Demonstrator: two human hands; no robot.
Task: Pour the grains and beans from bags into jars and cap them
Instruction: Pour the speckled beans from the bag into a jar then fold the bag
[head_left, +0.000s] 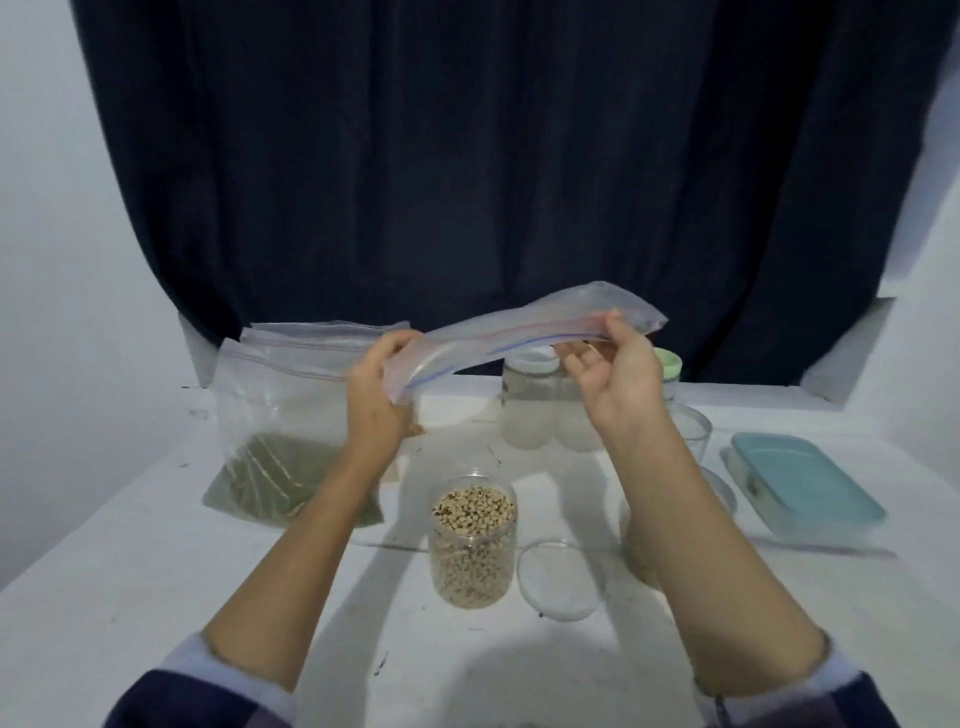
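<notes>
Clear zip bag (524, 338) showing red and blue seal stripes. Larger clear bag (283, 415) holding olive-green grains. Clear jar (472, 545) showing cream beans with dark eye spots. Clear round lid (558, 579) lying colourless on white table (156, 571). Container lid (808, 483) showing pale teal. Far jar cap (670, 361) showing light green. Curtain (467, 156) hanging dark navy. Sleeves (197, 696) showing navy with pale lilac cuffs.
</notes>
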